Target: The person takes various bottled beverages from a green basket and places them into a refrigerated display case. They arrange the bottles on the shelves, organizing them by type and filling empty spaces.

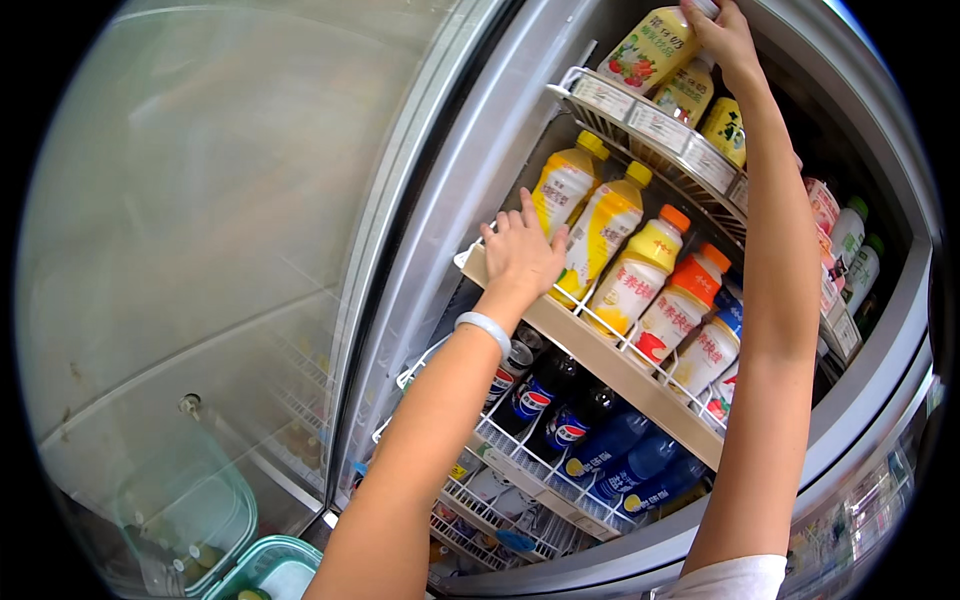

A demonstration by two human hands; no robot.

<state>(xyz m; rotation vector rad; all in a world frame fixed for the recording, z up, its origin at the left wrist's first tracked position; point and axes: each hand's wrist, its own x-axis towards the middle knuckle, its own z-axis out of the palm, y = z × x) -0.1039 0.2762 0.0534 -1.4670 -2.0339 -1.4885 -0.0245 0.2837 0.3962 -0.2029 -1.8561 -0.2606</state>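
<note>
At the top of the view, my right hand [716, 34] grips the white cap of a yellow milk drink bottle [649, 49] at the left end of the upper wire shelf. My left hand [523, 251], a pale bangle [484, 330] on its wrist, rests with fingers apart on the edge of the shelf below, against a yellow-capped bottle [566, 184]. It grasps nothing that I can see. A second yellow-capped bottle [604, 232] stands beside it, then an orange-capped bottle with a yellow sleeve [637, 274] and one with an orange sleeve [686, 307].
An open glass door [225, 210] fills the left side. Lower shelves hold dark cola bottles [532, 394] and blue bottles [637, 465] behind white wire rails. A green plastic basket [262, 559] stands at the bottom left. White bottles [855, 240] are at the right.
</note>
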